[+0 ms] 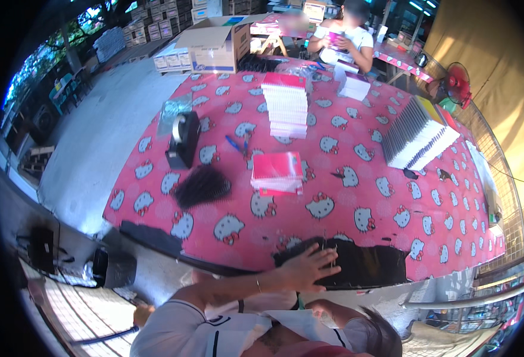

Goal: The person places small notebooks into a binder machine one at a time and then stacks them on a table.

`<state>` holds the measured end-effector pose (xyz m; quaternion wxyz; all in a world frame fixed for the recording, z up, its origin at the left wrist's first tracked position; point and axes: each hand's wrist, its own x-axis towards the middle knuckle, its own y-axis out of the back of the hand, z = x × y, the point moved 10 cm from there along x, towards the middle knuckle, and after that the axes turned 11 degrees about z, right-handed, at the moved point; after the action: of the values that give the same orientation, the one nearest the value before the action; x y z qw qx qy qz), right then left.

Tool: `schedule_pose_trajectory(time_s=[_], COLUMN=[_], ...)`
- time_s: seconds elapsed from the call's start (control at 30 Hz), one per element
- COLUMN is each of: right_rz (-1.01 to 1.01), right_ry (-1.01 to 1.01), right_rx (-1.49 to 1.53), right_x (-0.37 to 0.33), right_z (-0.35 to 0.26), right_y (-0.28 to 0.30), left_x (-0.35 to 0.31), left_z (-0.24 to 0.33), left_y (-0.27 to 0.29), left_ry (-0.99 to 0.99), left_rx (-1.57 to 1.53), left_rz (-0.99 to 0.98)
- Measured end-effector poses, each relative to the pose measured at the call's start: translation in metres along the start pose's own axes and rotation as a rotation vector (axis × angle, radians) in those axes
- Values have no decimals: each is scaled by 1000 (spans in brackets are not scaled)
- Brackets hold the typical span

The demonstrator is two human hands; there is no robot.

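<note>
My left hand lies with its fingers spread at the near table edge, over a torn black patch. Some thin upright strands show beside its fingertips; I cannot make out what they are. Only part of my right arm shows below the table edge, and its hand is hidden. Ahead of my left hand, a short stack of red-covered notebooks sits on the pink patterned table cover. To its left lies a bundle of black binding coils.
A black dispenser and blue-handled pliers lie left of centre. Beyond stands a tall notebook stack; a long notebook row is at right. A person sits across the table near an open carton and a red fan.
</note>
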<state>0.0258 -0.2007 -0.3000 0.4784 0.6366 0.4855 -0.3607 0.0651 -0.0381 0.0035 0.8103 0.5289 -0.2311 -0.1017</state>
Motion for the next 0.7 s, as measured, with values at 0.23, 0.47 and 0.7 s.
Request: schedule_pose_trajectory(time_s=[0.23, 0.47, 0.7], right_rz=[-391, -168, -216], right_ry=[584, 2076, 2563], right_rx=[-398, 284, 154], right_x=[-78, -527, -621], right_z=[-83, -221, -182], right_y=[-36, 123, 91], left_x=[-3, -41, -125], left_z=[-3, 0, -50], left_y=[1, 2, 106], left_ry=[10, 13, 232], left_rx=[-68, 12, 343], left_rz=[-5, 221, 582])
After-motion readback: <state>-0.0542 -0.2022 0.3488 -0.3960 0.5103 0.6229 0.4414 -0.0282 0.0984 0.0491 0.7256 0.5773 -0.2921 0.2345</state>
